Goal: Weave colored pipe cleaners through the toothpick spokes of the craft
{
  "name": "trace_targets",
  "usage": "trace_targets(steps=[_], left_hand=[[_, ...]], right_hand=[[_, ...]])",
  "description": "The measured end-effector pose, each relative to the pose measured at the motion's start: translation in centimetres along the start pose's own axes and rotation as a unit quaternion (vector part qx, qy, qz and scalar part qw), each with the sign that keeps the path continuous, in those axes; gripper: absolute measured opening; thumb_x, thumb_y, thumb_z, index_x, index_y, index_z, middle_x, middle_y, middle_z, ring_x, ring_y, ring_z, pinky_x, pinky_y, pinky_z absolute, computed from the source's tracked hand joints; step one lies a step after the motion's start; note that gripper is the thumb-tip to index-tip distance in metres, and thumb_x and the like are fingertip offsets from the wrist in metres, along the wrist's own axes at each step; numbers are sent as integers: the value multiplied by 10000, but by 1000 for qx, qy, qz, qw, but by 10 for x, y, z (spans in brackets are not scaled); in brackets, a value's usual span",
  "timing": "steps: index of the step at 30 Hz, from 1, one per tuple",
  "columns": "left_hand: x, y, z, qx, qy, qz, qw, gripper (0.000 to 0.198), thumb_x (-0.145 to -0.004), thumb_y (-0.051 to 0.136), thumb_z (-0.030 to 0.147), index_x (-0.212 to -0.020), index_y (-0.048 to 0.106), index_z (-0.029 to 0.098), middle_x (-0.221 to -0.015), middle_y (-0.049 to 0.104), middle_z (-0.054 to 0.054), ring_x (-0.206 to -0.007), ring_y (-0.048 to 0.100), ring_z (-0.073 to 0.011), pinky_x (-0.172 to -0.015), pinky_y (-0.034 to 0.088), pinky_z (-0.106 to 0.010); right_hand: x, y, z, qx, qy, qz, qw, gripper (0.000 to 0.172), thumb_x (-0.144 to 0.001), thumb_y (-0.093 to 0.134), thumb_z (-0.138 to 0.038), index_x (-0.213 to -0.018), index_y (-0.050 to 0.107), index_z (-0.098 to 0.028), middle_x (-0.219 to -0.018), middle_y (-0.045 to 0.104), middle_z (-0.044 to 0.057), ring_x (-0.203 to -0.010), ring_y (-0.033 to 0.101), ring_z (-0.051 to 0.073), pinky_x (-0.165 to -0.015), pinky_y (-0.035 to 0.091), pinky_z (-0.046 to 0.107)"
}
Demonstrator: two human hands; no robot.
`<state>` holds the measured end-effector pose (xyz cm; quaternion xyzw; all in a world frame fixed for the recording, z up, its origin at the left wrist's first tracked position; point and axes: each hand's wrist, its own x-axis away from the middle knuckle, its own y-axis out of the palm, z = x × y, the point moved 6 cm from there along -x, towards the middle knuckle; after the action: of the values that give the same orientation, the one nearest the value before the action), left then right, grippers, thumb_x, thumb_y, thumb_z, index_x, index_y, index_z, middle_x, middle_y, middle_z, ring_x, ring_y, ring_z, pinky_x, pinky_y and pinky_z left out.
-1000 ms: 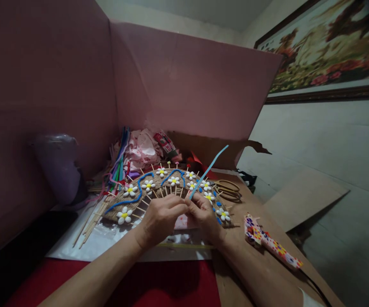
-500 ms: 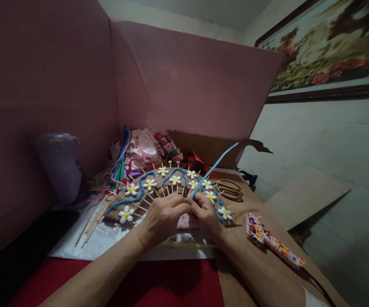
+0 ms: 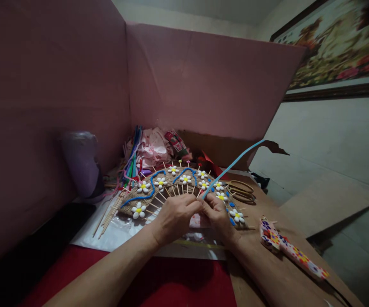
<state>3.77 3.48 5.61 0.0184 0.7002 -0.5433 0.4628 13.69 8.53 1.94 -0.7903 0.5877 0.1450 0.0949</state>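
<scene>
A light-blue pipe cleaner [image 3: 235,163] slants up to the right from between my fingertips. My left hand [image 3: 178,215] and my right hand [image 3: 218,213] meet at its lower end, both closed in a pinch; the pinched end itself is hidden. Just behind them lies a twine-wrapped half-ring [image 3: 146,200] with wooden sticks poking from its inner and outer edges. White flowers with yellow centres [image 3: 139,210], wavy blue strips [image 3: 154,187] and small blue dots [image 3: 232,204] decorate its face.
Scissors [image 3: 240,192] lie behind the half-ring's right end. A flower-patterned glue gun [image 3: 291,249] with a cord rests at the right. Several pipe cleaners [image 3: 135,149], crumpled pink paper [image 3: 154,147] and loose sticks [image 3: 108,219] are at the left, near a purple container [image 3: 82,164].
The whole view has shifted, so everything sits farther right. The pipe cleaner's free end leans lower and more to the right. Both hands keep their pinch.
</scene>
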Motion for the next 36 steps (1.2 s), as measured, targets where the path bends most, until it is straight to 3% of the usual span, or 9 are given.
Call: trace_targets(steps=[4, 9, 13, 18, 25, 31, 33, 36], left_hand=[[1, 2, -1, 9, -19, -7, 1000, 143, -815, 434, 89, -844, 556, 159, -817, 605, -34, -771, 566, -153, -659, 462, -266], [1, 3, -6, 49, -94, 21, 994, 142, -795, 460, 84, -815, 561, 181, -761, 577, -14, -704, 547, -144, -607, 424, -249], [5, 3, -14, 112, -185, 70, 974, 82, -792, 496, 136, -727, 525, 178, -691, 544, 3, -614, 506, -123, -573, 396, -240], [7, 8, -26, 193, -264, 72, 942, 83, -752, 533, 128, -683, 536, 173, -662, 561, 8, -624, 509, -127, -598, 393, -249], [7, 21, -32, 411, -321, 74, 850, 52, -719, 610, 186, -756, 601, 151, -703, 625, -10, -647, 563, -122, -598, 444, -231], [9, 26, -28, 547, -419, 48, 723, 226, -660, 690, 324, -715, 615, 118, -615, 630, -21, -478, 538, -102, -409, 425, -200], [9, 27, -27, 563, -434, 38, 703, 264, -635, 715, 351, -696, 622, 112, -588, 620, -11, -420, 502, -80, -381, 418, -193], [7, 28, -25, 565, -419, 27, 710, 280, -640, 716, 371, -670, 632, 105, -555, 607, -8, -391, 488, -71, -366, 413, -187]], right_hand=[[2, -1, -2, 26, -7, 19, 999, 272, -722, 640, -414, -681, 544, -162, -539, 393, -55, -490, 321, 83, -449, 266, 217], [5, -2, -2, 45, -43, 47, 997, 260, -755, 620, -396, -666, 550, -162, -541, 414, -44, -481, 324, 83, -447, 271, 224], [9, -3, -3, 77, -74, 59, 992, 270, -822, 547, -406, -686, 545, -173, -550, 425, -34, -474, 343, 89, -445, 289, 226], [10, -5, -7, 130, -103, 66, 984, 225, -827, 550, -358, -684, 541, -185, -552, 447, -35, -479, 377, 93, -451, 301, 224], [2, -8, -4, 17, -78, 92, 993, 273, -802, 569, -408, -668, 496, -181, -520, 396, -59, -434, 324, 70, -413, 259, 212], [4, -9, -15, 56, -103, 93, 989, 258, -809, 571, -389, -666, 516, -181, -537, 416, -46, -471, 353, 82, -446, 287, 222], [6, -9, -19, 76, -115, 95, 986, 241, -810, 570, -373, -667, 524, -184, -555, 426, -39, -498, 371, 91, -467, 304, 227], [6, -8, -21, 94, -119, 93, 984, 239, -806, 570, -369, -658, 527, -186, -572, 440, -32, -526, 391, 100, -493, 322, 233]])
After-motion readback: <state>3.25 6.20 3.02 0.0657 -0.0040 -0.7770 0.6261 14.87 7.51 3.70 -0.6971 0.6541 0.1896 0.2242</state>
